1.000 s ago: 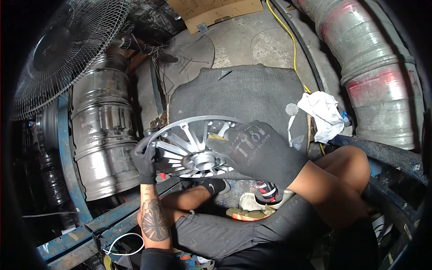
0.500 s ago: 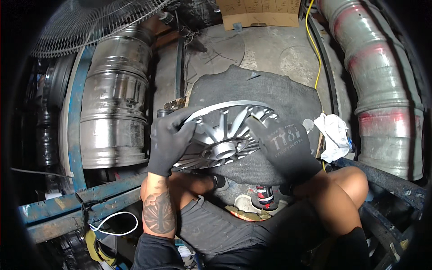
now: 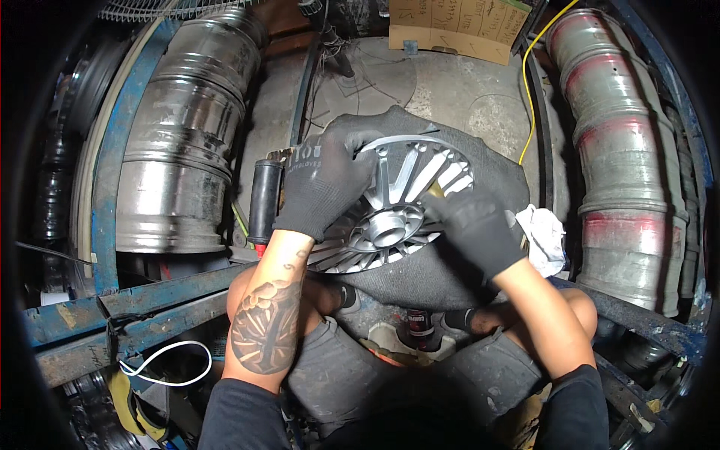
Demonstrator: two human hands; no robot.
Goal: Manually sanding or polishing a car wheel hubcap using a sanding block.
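Observation:
A silver multi-spoke wheel face (image 3: 388, 229) is held tilted over a dark grey mat (image 3: 502, 172). My left hand (image 3: 326, 180), in a black glove, grips the wheel's upper-left rim with curled fingers. My right hand (image 3: 476, 232), also gloved and blurred by motion, pinches a small yellowish pad (image 3: 435, 190) against the spokes right of the hub; its fingertips are partly hidden. A black cylinder (image 3: 264, 202) stands just left of the wheel, and a white crumpled cloth (image 3: 546, 247) lies to the right. Below, between my bent legs, stands a dark can (image 3: 420, 324).
Stacked bare metal rims (image 3: 180, 187) line the left, and red-marked ones (image 3: 622, 255) the right. A blue steel frame (image 3: 165, 301) runs around me. Cardboard (image 3: 457, 26), a yellow cord (image 3: 525, 112) and part of a fan grille (image 3: 120, 9) show at the top.
My left hand has gone up and right along the rim, uncovering the black cylinder. The wheel sits higher and more face-on. My right hand still works at the spokes; the view has shifted.

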